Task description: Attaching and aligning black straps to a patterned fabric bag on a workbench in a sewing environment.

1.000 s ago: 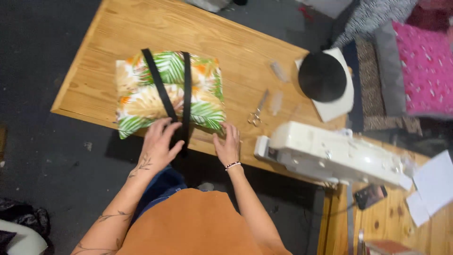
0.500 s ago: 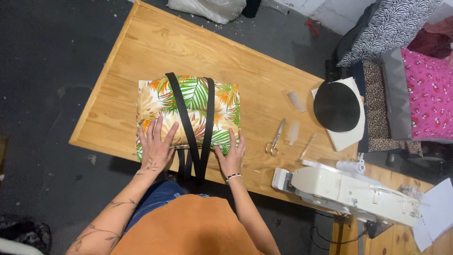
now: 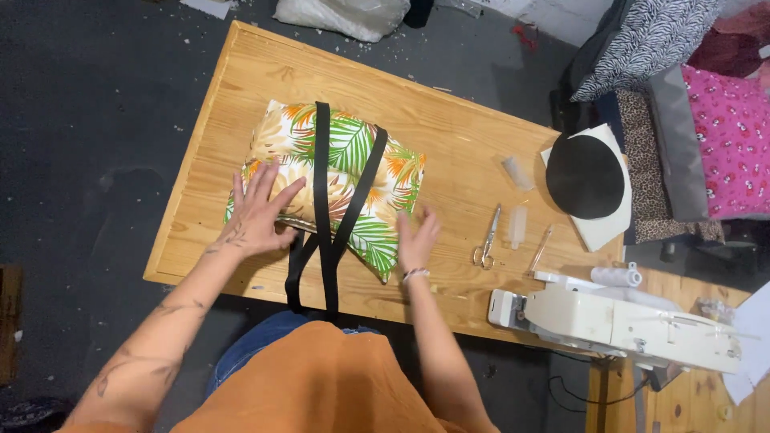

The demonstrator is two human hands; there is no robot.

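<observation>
Scissors (image 3: 486, 240) and two clear plastic pieces (image 3: 517, 226) lie at 3 o'clock of the leaf-print cushion (image 3: 353, 172), which sits mid-table (image 3: 449, 136); a black disc (image 3: 585, 176) rests further right, a cream sewing machine (image 3: 626, 321) at 4 o'clock. Two black straps (image 3: 322, 200) cross the padded, glossy fabric. Left hand (image 3: 261, 212) presses flat on the cushion, fingers spread. Right hand (image 3: 417, 238) touches its right edge, fingers together, extended.

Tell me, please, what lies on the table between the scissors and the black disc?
In the head view, two small clear plastic pieces lie between the scissors and the black disc; the rest is bare table.
</observation>
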